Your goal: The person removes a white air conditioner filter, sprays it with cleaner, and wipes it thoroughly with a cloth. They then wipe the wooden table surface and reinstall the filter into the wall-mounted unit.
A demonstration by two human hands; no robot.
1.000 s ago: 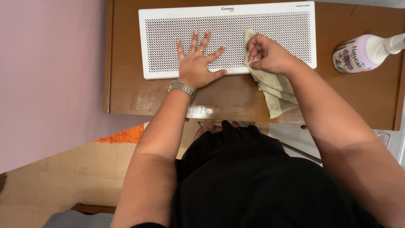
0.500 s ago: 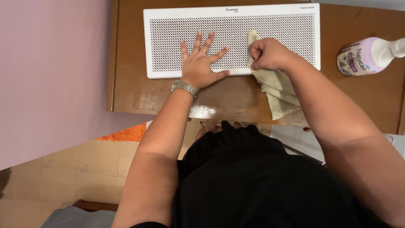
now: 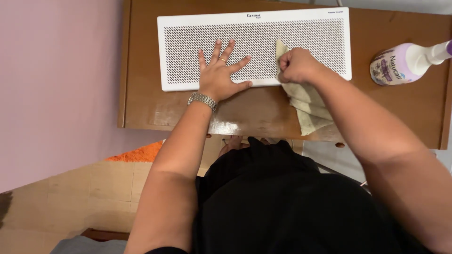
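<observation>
On the brown wooden table lies a long white panel full of tiny holes. The left hand rests flat on it, fingers spread wide, holding nothing. The right hand is a closed fist, squeezing a pale cloth against the panel's lower edge. A purple spray bottle lies near the panel's right end.
</observation>
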